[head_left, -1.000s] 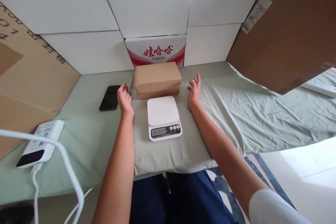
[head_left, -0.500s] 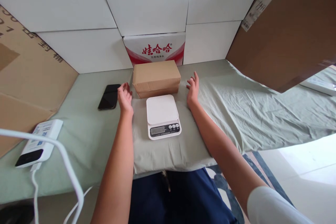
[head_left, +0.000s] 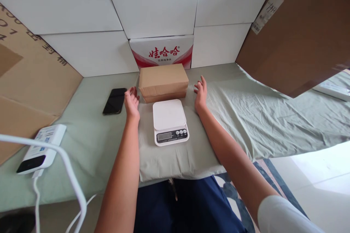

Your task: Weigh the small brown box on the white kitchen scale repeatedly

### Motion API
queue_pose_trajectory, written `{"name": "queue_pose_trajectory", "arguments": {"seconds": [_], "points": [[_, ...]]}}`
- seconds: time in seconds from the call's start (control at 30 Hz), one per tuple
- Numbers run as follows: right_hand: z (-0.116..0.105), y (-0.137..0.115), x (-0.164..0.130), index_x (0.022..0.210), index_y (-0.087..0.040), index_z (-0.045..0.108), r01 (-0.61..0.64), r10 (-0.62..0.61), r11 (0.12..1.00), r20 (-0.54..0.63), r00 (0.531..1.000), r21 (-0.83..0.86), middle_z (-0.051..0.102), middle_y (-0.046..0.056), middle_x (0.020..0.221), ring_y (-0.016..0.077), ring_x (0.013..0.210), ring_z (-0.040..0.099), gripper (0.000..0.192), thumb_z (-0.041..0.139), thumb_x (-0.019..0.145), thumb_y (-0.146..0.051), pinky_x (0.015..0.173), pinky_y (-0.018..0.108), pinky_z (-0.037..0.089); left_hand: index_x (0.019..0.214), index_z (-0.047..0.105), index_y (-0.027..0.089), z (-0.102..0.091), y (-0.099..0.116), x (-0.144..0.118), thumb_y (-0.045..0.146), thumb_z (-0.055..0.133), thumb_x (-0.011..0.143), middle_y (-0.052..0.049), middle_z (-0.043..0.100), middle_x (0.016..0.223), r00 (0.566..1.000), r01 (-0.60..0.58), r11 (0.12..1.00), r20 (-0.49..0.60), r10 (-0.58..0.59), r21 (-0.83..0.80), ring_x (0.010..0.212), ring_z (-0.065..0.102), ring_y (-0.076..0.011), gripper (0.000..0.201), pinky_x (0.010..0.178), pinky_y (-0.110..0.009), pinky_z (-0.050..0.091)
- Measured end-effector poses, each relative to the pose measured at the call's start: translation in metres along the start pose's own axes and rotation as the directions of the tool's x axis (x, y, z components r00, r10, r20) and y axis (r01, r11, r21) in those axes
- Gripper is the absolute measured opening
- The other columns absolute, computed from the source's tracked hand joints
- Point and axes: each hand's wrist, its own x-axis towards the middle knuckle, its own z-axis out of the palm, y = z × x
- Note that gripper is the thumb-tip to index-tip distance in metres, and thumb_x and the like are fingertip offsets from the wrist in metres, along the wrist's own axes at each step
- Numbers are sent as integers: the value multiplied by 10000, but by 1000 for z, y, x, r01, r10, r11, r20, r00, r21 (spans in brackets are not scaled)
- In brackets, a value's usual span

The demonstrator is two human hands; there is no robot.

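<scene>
My left hand [head_left: 131,102] rests on the cloth-covered surface, palm turned inward, fingers loosely curved and holding nothing. It lies between a black smartphone [head_left: 115,101] and a closed brown cardboard box [head_left: 164,80], close to the box's left side. On the other side of the box, my right hand [head_left: 201,94] is also empty, its fingers apart and slightly bent. Between my forearms, in front of the box, sits a white digital kitchen scale [head_left: 170,122] with a bare platform. Its display looks blank, and three round buttons are at its right.
White panels [head_left: 161,3] and a red-and-white printed carton [head_left: 164,51] stand behind the box. Large cardboard sheets flank the surface at left [head_left: 30,80] and right [head_left: 295,36]. A white device [head_left: 41,149] with a cable lies at the left on the green cloth [head_left: 235,116].
My left hand has shifted very slightly to the right, nearer the box. The box, scale, phone and my right hand stay in place.
</scene>
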Motion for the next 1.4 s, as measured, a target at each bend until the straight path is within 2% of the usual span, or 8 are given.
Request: {"name": "queue_pose_trajectory", "arguments": {"seconds": [0.27, 0.53, 0.77, 1.0, 1.17, 1.3, 1.4], "points": [[2, -7, -2, 1523, -321, 442, -23, 23, 1000, -7, 1000, 5, 495, 84, 1569, 291, 1490, 475, 694, 449, 907, -641, 1235, 574, 389, 1335, 655, 303, -1, -6, 1, 901, 451, 829, -153, 543, 1604, 999, -6, 999, 37, 5, 38, 1530, 471, -275, 810, 1233, -444, 364], [1, -1, 0, 1514, -375, 445, -20, 20, 1000, 18, 1000, 6, 504, 54, 1566, 290, 1459, 494, 669, 453, 915, -674, 1226, 579, 399, 1342, 660, 298, 0, -7, 1, 903, 457, 828, -161, 544, 1601, 999, -11, 999, 48, 9, 39, 1538, 460, -282, 820, 1242, -457, 357], [2, -6, -1, 1512, -303, 466, -28, 27, 999, -3, 1000, -19, 539, 101, 1534, 296, 1420, 540, 704, 447, 908, -665, 1208, 562, 429, 1316, 669, 281, 1, -5, 0, 885, 474, 836, -172, 557, 1587, 999, 6, 1000, 39, -7, 22, 1530, 471, -290, 795, 1250, -467, 350], [2, -6, -1, 1475, -325, 520, 1, 0, 999, 17, 1000, -32, 554, 73, 1545, 291, 1413, 537, 680, 434, 915, -701, 1212, 571, 428, 1359, 654, 268, 1, -4, 0, 888, 461, 843, -186, 567, 1574, 999, 25, 999, 39, -26, 29, 1522, 482, -293, 829, 1250, -467, 351], [3, -14, -4, 1408, -277, 569, -13, 13, 999, -5, 1000, -39, 603, 97, 1463, 293, 1304, 604, 670, 453, 897, -696, 1156, 535, 477, 1399, 630, 278, 0, -5, 1, 907, 443, 834, -177, 572, 1573, 998, 46, 998, 41, -47, 40, 1517, 489, -297, 867, 1245, -473, 346], [5, -19, -7, 1360, -282, 598, -28, 28, 999, -2, 1000, -30, 644, 88, 1365, 273, 1203, 642, 648, 455, 898, -713, 1075, 493, 524, 1419, 615, 287, 0, -5, 0, 922, 460, 809, -162, 587, 1563, 997, 55, 997, 53, -58, 53, 1505, 504, -291, 894, 1231, -455, 357], [6, -19, -9, 1346, -294, 605, -23, 24, 999, 25, 999, -27, 646, 83, 1375, 263, 1202, 643, 627, 454, 908, -717, 1048, 464, 535, 1412, 619, 277, 2, -5, -1, 933, 471, 793, -166, 603, 1546, 997, 53, 997, 53, -56, 62, 1489, 523, -294, 914, 1222, -455, 366]]}}
